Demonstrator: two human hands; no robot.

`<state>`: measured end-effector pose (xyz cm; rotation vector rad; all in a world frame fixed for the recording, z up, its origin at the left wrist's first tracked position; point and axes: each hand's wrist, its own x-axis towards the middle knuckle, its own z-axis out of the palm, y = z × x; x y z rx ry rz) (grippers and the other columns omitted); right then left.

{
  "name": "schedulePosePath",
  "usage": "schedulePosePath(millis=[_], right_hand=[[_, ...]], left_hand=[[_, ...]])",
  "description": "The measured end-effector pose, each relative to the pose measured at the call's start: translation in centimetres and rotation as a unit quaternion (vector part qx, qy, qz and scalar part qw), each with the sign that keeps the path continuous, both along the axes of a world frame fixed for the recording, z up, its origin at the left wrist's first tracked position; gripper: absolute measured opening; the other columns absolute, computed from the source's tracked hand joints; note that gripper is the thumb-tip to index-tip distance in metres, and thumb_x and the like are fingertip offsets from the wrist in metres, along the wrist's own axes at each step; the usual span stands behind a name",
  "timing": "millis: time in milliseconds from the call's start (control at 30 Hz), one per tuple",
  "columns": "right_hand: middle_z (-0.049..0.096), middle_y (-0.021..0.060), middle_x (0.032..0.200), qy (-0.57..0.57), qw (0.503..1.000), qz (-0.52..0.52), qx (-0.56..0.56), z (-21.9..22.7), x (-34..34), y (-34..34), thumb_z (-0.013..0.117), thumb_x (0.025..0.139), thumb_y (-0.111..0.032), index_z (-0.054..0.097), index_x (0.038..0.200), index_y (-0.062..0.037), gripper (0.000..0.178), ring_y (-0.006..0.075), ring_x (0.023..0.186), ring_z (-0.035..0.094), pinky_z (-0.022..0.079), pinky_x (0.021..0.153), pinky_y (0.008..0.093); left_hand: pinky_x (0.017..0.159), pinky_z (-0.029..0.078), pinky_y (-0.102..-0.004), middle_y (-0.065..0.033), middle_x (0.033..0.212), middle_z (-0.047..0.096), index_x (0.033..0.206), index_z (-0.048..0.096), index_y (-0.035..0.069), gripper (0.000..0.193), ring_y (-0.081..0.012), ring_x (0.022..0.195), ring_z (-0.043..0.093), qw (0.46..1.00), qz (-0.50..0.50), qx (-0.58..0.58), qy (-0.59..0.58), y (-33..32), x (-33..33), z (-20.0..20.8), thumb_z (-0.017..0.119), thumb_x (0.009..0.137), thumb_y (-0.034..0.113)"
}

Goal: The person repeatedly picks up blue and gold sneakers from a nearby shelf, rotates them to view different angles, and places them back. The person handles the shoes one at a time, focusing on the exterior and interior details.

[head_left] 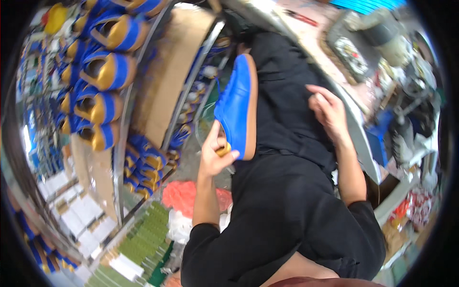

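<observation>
My left hand (216,150) grips a blue lace-up shoe (236,103) by its heel, with the fingers inside the collar and the thumb outside. The shoe has a tan sole (250,95) turned to the right and a yellowish lining at the heel. Its toe points away from me, and the blue lace hangs on the left side. Over my dark trousers, beside the bench edge, my right hand (326,109) is raised apart from the shoe. Its fingers are loosely bent, one reaching out to the left, and I see nothing in them.
On the left, a rack (126,115) bears rows of blue and tan shoes (107,71). A cluttered bench (306,45) runs along the right, with a grey machine part (382,36) and a red-handled tool (301,18). Below left are a red plastic bag (180,196) and green stacked material (146,232).
</observation>
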<state>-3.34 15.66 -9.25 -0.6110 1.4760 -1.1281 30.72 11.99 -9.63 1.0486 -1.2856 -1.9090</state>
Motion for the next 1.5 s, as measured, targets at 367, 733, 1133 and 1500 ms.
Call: schedulePosePath(millis=[367, 733, 1133, 1500], right_hand=[[0.061, 0.0083, 0.117, -0.044, 0.984, -0.106, -0.14, 2.2, -7.6, 3.4, 0.076, 0.077, -0.035, 0.051, 0.133, 0.0013, 0.071, 0.0179, 0.104, 0.06, 0.048, 0.094, 0.0324], [0.061, 0.0078, 0.115, -0.082, 0.967, -0.166, -0.177, 8.6, -14.0, 4.0, 0.071, 0.08, -0.058, 0.042, 0.138, 0.0036, 0.089, 0.0127, 0.1, 0.061, 0.052, 0.08, 0.0257], [0.062, -0.0024, 0.084, -0.012, 0.939, -0.236, -0.249, 8.9, -15.0, 1.4, 0.08, 0.071, -0.059, 0.05, 0.133, -0.0009, 0.09, -0.002, 0.053, 0.036, 0.024, 0.045, 0.0158], [0.048, -0.0095, 0.071, 0.024, 0.925, -0.298, -0.235, 9.8, -15.8, 3.4, 0.078, 0.068, -0.064, 0.05, 0.129, 0.0007, 0.094, -0.0027, 0.051, 0.032, 0.02, 0.044, 0.0168]], left_hand=[[0.086, 0.04, -0.0372, -0.0043, 0.08, 0.059, 0.133, 0.052, -0.002, 0.076, -0.0186, 0.082, 0.059, 0.9, -0.29, -0.324, 0.031, -6.0, -11.3, 5.7, 0.083, 0.066, 0.015], [0.105, 0.043, -0.0428, -0.0248, 0.135, 0.05, 0.136, 0.041, -0.007, 0.09, -0.0309, 0.124, 0.053, 0.98, -0.01, -0.154, 0.126, -5.0, -17.3, 7.8, 0.082, 0.075, 0.046], [0.108, 0.041, -0.0451, -0.024, 0.14, 0.047, 0.143, 0.03, -0.011, 0.088, -0.0312, 0.127, 0.051, 0.966, -0.014, -0.172, 0.194, -8.3, -20.1, 9.9, 0.074, 0.085, 0.038], [0.108, 0.042, -0.0456, -0.0271, 0.141, 0.045, 0.144, 0.028, -0.012, 0.09, -0.0317, 0.126, 0.052, 0.963, -0.057, -0.16, 0.211, -10.0, -23.4, 10.5, 0.072, 0.086, 0.041]])
